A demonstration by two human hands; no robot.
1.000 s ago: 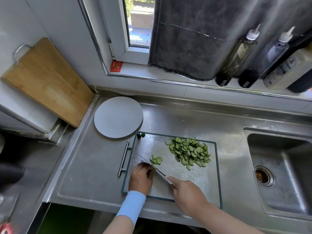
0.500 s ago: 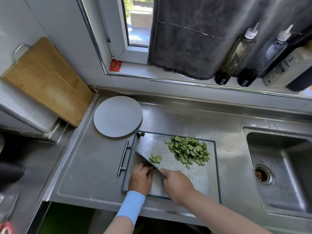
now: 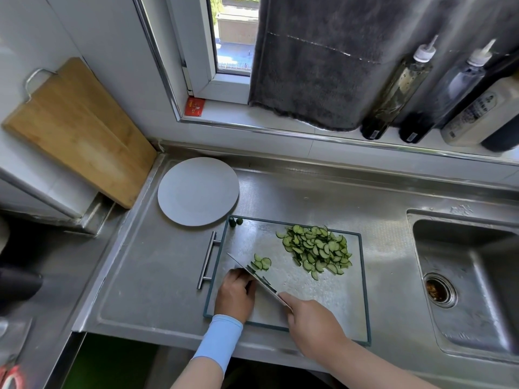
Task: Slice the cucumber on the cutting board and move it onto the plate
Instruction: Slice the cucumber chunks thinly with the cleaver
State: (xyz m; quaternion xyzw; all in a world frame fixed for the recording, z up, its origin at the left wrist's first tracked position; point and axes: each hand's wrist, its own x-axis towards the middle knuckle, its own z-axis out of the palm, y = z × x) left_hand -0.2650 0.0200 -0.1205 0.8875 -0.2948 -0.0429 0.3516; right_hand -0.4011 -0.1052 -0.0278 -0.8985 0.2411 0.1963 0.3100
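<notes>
The knife [image 3: 257, 277] swings out toward 10 o'clock half a second back and now sits again where it was a second ago: one more chopping stroke. A couple of fresh slices [image 3: 262, 263] lie just past the blade, so that small group looks a little larger than before. The pile [image 3: 317, 251] at 1 o'clock on the board [image 3: 364, 276] is unchanged, and the plate [image 3: 196, 192] stays bare.

The right hand [image 3: 311, 324] is clenched round the knife handle, with the blade angled toward 10 o'clock. The left hand [image 3: 236, 293] keeps its fingers curled down over the last of the cucumber [image 3: 250, 268], knuckles against the blade. Only a green edge of it shows there, at 7 o'clock on the board.

I judge the slicing nearly done, with a stub left and no move to the plate begun. Two cut ends [image 3: 235, 221] sit at the board's 11 o'clock corner.

The board lies on a steel counter [image 3: 157, 276], its bar handle at 9 o'clock. The plate is just beyond it at 11 o'clock and the sink [image 3: 463, 276] at 3 o'clock. A wood board [image 3: 75, 130] leans on the wall at 10 o'clock. On the sill at 12 to 2 o'clock hang a grey towel [image 3: 323, 66] and stand bottles [image 3: 398, 91], beside a window [image 3: 233, 32].
</notes>
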